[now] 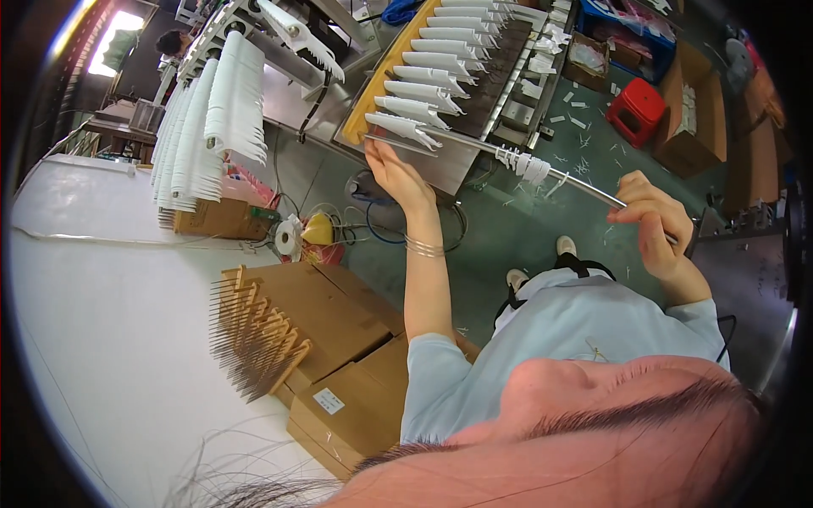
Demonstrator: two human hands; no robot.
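My right hand (650, 216) is closed around one end of a long metal rod (584, 184). White strips or loops (527, 166) are bunched along the rod, which slopes up to the left. Its far end meets the nearest white rolled bundle (400, 129) in a row on a yellow-edged rack (360, 118). My left hand (398, 176) is raised at that bundle's left end, fingers stretched out against the rack's corner. A thin rod (405, 146) lies just above its fingertips. Whether the fingers press on the bundle is hard to see.
White sheets (233, 97) hang from a machine at upper left. Cardboard boxes (326, 309) stand lower left, beside a wooden rack of metal pins (258, 334). A red stool (637, 112) and an open carton (690, 114) are at right. White scraps litter the green floor (508, 229).
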